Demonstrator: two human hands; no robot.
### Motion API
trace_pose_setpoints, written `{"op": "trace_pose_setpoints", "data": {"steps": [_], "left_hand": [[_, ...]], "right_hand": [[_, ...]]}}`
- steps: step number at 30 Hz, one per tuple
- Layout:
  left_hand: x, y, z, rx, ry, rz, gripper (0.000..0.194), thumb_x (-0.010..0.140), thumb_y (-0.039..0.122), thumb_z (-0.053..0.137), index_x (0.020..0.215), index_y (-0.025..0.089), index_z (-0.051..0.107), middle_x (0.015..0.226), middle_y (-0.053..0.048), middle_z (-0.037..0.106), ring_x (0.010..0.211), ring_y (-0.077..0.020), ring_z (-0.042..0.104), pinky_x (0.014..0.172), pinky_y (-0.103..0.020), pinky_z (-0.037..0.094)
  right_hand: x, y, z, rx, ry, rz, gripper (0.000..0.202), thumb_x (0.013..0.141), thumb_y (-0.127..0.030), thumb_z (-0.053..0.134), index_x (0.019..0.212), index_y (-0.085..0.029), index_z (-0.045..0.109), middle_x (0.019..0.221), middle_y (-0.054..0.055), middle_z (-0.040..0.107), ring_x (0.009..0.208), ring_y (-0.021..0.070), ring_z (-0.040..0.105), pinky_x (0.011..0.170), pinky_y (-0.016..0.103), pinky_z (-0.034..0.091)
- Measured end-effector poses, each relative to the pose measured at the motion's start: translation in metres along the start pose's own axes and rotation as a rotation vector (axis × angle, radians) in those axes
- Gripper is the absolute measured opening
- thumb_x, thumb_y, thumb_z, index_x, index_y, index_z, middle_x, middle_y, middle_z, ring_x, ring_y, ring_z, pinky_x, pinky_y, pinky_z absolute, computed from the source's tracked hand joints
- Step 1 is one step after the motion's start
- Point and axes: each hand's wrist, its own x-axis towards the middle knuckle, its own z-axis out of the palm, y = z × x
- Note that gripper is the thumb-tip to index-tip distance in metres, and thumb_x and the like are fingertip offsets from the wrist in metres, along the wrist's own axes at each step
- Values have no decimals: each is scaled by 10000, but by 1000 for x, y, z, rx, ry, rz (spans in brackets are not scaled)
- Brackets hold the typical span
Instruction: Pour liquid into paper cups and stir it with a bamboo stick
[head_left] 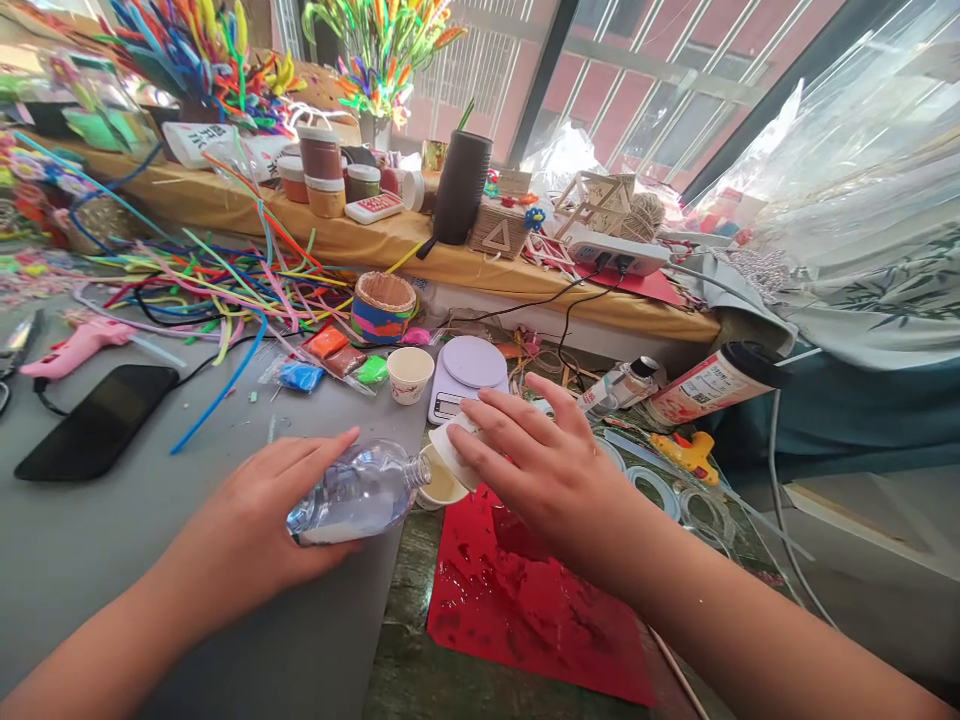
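Observation:
My left hand (262, 510) is wrapped around a clear plastic bottle (367, 490), tipped nearly sideways with its uncapped mouth pointing right. Whitish contents lie along the bottle's lower side. The mouth is at the rim of a paper cup (442, 487) with a cream-coloured inside; I cannot tell whether anything is flowing. My right hand (544, 450) is closed on a white paper-like piece (450, 455) above that cup, its shape partly covered by the fingers. Under the right hand lies a wet, shiny red sheet (510, 600).
A second paper cup (410, 376) stands beside a kitchen scale (471, 372). Coloured clay packets (328, 343), a phone (97, 420) and a pink glue gun (82, 345) lie leftward. On the right are a clear bottle (619, 388), tape rolls (652, 492) and a yellow glue gun (686, 455).

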Motion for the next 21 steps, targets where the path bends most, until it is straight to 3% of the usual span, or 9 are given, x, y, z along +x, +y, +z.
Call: {"op": "trace_pose_setpoints", "data": {"steps": [13, 21], "left_hand": [[-2, 3, -1, -12, -2, -8, 876, 911, 521, 849, 1683, 341, 476, 1446, -61, 798, 1286, -318, 788, 1095, -415, 634], [-3, 7, -4, -2, -9, -13, 855, 924, 506, 840, 1681, 340, 479, 1408, -64, 805, 1267, -314, 793, 1092, -408, 628]], "right_hand": [[5, 1, -9, -70, 22, -47, 473, 1037, -54, 524, 1472, -191, 651, 1489, 190, 763, 1441, 364, 663, 1293, 680, 400], [5, 0, 0, -47, -23, -58, 497, 1024, -98, 597, 1511, -190, 627, 1481, 180, 766, 1407, 362, 665, 1292, 670, 382]]}}
